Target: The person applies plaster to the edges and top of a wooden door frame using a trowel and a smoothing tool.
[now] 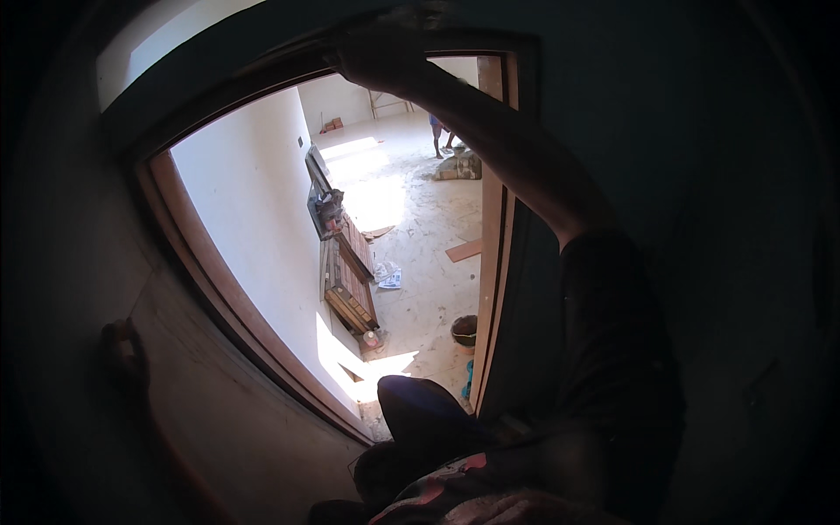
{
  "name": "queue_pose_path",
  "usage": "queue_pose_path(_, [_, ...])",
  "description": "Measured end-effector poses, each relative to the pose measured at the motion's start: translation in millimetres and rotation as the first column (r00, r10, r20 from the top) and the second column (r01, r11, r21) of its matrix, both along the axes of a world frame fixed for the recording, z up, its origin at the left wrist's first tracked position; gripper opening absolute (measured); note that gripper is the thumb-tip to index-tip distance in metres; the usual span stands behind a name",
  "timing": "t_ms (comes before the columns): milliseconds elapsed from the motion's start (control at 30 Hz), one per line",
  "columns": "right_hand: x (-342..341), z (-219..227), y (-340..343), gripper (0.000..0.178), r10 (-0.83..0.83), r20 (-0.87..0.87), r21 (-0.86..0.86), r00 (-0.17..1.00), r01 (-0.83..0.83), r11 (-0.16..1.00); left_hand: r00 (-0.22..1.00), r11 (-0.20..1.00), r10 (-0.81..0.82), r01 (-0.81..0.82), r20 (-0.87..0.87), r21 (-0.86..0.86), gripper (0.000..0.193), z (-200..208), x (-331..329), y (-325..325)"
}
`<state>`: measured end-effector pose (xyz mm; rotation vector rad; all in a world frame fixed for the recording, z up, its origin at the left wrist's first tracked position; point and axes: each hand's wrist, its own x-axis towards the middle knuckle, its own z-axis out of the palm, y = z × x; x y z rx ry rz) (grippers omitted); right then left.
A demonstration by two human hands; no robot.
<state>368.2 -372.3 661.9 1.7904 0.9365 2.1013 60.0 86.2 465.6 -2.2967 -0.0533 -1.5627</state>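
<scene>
My right hand [378, 54] is raised overhead and rests against the top rail of a wooden door frame [229, 302]. It is a dark silhouette, so its fingers and anything in them cannot be made out. My right forearm runs down across the opening to a dark sleeve. My left hand [122, 348] is pressed low against the shadowed wall [79, 219] left of the frame. It looks curled, but whether it holds anything is hidden in the dark. My bent knee [420, 411] shows at the bottom of the opening.
Beyond the doorway is a sunlit concrete floor [429, 262]. Stacked wooden boards [350, 280] lie along a white wall, with a dark bucket [464, 330] near the right jamb, a loose plank [464, 250], and rubble. Another person's legs [440, 136] stand far back by a ladder.
</scene>
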Motion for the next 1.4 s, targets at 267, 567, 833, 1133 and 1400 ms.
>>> queue_pose_path(267, [-3, -14, -24, 0.028, 0.152, -0.035, 0.01, 0.988, -0.152, 0.988, 0.995, 0.995, 0.099, -0.098, 0.025, -0.032, 0.026, -7, -15, -1])
queue_pose_path(567, [16, -50, -133, 0.031, -0.11, -0.285, 0.11, 0.952, 0.146, 0.983, 0.998, 0.998, -0.037, 0.039, 0.054, -0.047, 0.025, -8, -10, 19])
queue_pose_path(833, [2, -44, -137, 0.032, -0.19, 0.004, 0.087, 0.982, 0.189, 0.978, 0.992, 0.992, 0.078, -0.067, 0.103, -0.108, 0.024, -19, -9, 17])
queue_pose_path(1133, [19, -26, -142, 0.034, -0.135, -0.034, 0.095, 0.99, 0.138, 0.986, 0.985, 0.982, 0.169, -0.171, 0.023, 0.076, 0.025, -24, -7, 26])
queue_pose_path(1400, [32, -22, -145, 0.034, -0.107, -0.057, 0.066, 0.993, 0.111, 0.992, 0.98, 0.983, 0.186, -0.186, 0.066, 0.0, 0.028, -40, -3, 52])
